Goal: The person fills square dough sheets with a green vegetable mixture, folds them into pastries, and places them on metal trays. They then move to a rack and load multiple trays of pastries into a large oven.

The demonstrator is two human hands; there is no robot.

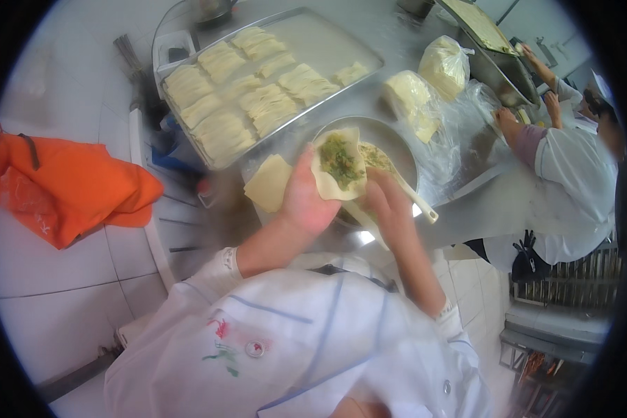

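Observation:
On my left hand [309, 201] lies a thin dough wrapper [325, 185] with green and orange chopped filling [340, 162] in its middle. My right hand [392, 206] is at the wrapper's right edge, its fingertips close to or touching it; whether they grip anything is hidden. Behind both hands stands a round metal bowl [405, 141] with more chopped filling. A pale long-handled utensil [423, 205] rests across the bowl, its handle over the right rim. Left of my left hand, a stack of flat dough wrappers [269, 183] lies at the table's edge.
A large metal tray [339, 34] holds several piles of folded dough pieces [224, 137]. Plastic bags of dough wrappers [410, 99] lie right of the bowl. Two co-workers in white [575, 172] are at the right, near a metal container [501, 76]. Orange cloth [83, 183] hangs at the left.

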